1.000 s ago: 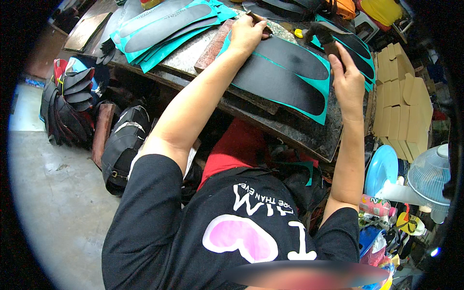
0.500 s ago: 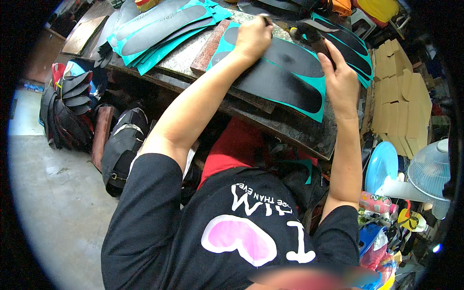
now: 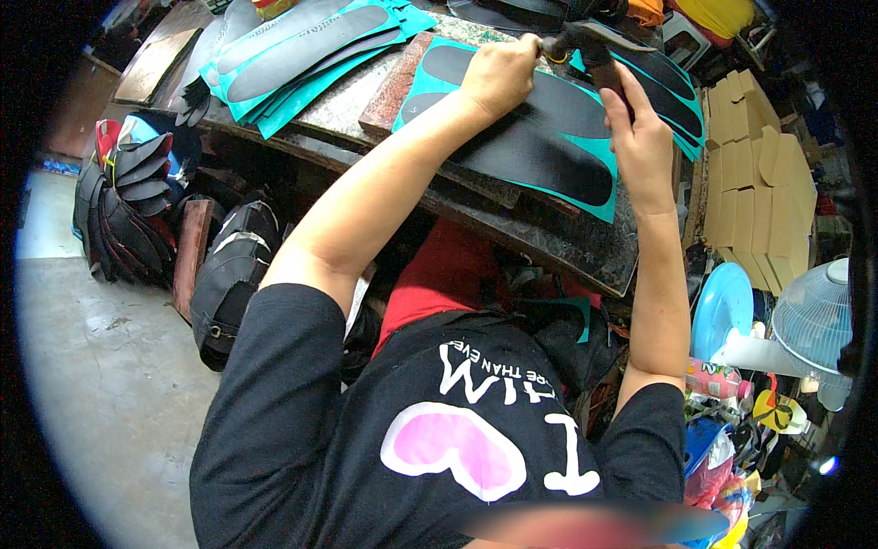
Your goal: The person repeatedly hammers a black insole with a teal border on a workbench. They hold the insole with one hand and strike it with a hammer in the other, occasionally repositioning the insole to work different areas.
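Note:
My left hand (image 3: pixel 498 78) is closed in a fist over a teal sheet with black sole-shaped pieces (image 3: pixel 540 156) on the workbench. It grips a small dark tool, mostly hidden by the fingers. My right hand (image 3: pixel 643 142) is wrapped round the dark handle of a claw hammer (image 3: pixel 599 69), at the sheet's right side. The hammer's head lies close beside the top of my left fist; whether they touch I cannot tell. Under the sheet's left edge shows a reddish-brown block (image 3: pixel 393 105).
More teal sheets with black soles (image 3: pixel 311 55) are stacked at the bench's left, and others (image 3: pixel 672 105) lie at the right. Cardboard boxes (image 3: pixel 759 174) and a fan (image 3: pixel 814 311) stand to the right. Bundled black soles (image 3: pixel 128 201) sit at the left beside the bench.
My left fist has shifted slightly right along the sheet. The hammer head has moved a little up and left, closer to the fist. The sheet has shifted slightly.

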Motion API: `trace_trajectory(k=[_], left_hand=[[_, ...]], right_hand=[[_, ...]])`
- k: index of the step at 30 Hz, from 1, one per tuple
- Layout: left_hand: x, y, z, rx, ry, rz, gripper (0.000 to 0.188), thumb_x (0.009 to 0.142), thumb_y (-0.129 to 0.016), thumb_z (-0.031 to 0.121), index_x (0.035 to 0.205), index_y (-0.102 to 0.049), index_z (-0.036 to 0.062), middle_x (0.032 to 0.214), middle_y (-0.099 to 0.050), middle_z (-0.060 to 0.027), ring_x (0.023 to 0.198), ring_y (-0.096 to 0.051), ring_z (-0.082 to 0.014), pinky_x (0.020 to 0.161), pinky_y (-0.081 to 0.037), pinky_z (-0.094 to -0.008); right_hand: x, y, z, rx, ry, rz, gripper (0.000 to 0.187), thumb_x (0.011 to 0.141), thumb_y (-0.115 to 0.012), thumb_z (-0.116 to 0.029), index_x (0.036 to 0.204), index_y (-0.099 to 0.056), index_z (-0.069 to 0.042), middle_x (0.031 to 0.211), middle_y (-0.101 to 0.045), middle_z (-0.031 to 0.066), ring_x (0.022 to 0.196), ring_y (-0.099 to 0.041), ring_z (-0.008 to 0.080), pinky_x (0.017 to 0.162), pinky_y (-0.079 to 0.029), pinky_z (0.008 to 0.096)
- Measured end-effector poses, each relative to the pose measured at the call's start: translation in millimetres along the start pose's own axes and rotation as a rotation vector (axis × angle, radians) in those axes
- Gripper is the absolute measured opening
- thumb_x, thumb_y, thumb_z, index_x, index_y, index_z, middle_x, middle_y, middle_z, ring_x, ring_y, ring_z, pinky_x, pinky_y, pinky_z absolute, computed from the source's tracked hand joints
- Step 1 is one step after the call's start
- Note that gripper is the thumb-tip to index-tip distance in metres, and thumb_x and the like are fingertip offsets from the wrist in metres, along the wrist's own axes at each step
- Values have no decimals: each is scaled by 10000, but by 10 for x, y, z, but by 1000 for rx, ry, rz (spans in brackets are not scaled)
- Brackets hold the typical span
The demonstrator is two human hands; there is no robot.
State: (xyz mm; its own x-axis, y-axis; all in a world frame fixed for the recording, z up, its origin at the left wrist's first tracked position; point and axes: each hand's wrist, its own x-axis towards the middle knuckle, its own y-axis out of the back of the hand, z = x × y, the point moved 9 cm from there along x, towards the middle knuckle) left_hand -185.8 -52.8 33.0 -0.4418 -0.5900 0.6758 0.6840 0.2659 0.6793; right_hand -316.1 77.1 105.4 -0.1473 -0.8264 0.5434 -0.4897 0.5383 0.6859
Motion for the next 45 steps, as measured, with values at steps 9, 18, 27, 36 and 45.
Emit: trace_trajectory(k=[9, 18, 27, 36, 45], left_hand=[[-57, -52, -406, -577, 331, 86, 132, 876, -685, 131, 909, -655, 7, 780, -702, -161, 685, -705, -246, 648, -562, -347], [-26, 90, -144, -217, 178, 190, 136, 861, -676, 169, 882, -642, 38, 820, -686, -179, 743, -677, -362, 712, -546, -405], [-202, 556, -1019, -1079, 503, 609, 77, 939, -585, 17, 985, -552, -35, 886, -678, -134, 777, -707, -196, 692, -619, -297], [-305, 253, -1190, -885, 630, 221, 126, 907, -639, 71, 982, -620, -28, 866, -689, -110, 720, -686, -146, 638, -592, -259], [-189, 153, -1190, -1159, 666, 176, 96, 959, -606, 115, 1001, -580, 32, 920, -643, -75, 816, -669, -164, 684, -575, -269]], right_hand=[[2, 640, 43, 265, -51, 169, 389, 962, -635, -297, 1307, -615, -118, 921, -693, 127, 777, -647, 218, 686, -497, 297], [-108, -17, 263, -28, -133, -54, 414, 964, -577, -415, 1299, -607, -174, 897, -685, 219, 848, -673, 397, 724, -520, 425], [-809, -70, 1180, 568, -631, -32, 378, 1024, -516, -348, 1143, -615, -4, 788, -654, 40, 502, -531, 75, 457, -401, 231], [-1111, -277, 1064, 896, -596, -93, 367, 1037, -495, -348, 1145, -579, -8, 1000, -678, 75, 559, -549, 89, 517, -454, 227], [-1007, -261, 785, 392, -433, -193, 346, 1012, -560, -288, 1192, -592, 6, 751, -594, 10, 561, -513, 64, 515, -431, 233]])
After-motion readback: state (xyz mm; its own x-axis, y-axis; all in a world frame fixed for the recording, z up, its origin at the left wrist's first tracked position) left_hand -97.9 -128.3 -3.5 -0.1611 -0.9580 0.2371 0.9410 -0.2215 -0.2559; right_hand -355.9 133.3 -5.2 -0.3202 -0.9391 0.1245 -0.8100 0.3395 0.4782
